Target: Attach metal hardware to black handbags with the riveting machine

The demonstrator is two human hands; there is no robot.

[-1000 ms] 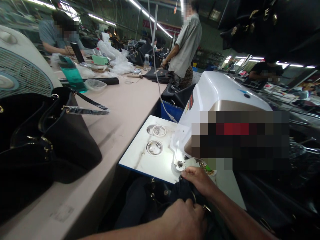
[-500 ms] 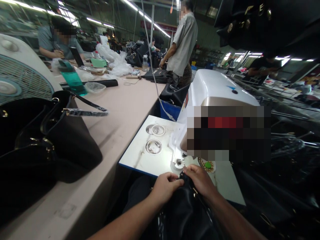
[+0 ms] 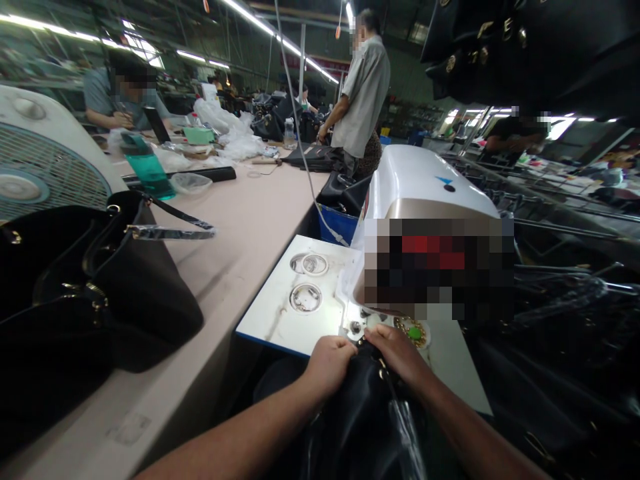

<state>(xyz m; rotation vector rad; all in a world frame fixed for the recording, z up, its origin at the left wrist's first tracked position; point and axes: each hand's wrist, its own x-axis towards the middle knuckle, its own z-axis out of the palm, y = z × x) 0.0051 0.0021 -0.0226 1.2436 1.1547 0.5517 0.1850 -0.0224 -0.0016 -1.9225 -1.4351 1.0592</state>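
A black handbag (image 3: 360,393) with gold fittings hangs at the front edge of the machine's white work plate (image 3: 270,313). My left hand (image 3: 330,365) is closed on the bag's upper edge from the left. From the right, my right hand (image 3: 397,350) pinches the same edge close by. Between and just beyond my fingers is the small round metal die (image 3: 355,327) of a white press machine (image 3: 425,177). A strap in clear wrap (image 3: 407,433) dangles down the bag's right side. The exact bit of edge under my fingertips is hidden.
On the plate sit round dishes of small parts (image 3: 306,298) and a dish of gold fittings (image 3: 414,332). Left, a long table (image 3: 240,220) holds black bags (image 3: 145,293), a fan (image 3: 45,147) and a teal bottle (image 3: 150,170). More bags (image 3: 500,53) hang upper right. A person (image 3: 357,93) stands beyond.
My left hand's fingers have curled tighter on the bag's edge. Both hands and the edge have shifted slightly toward the die. The wrapped strap now shows on the bag's right side.
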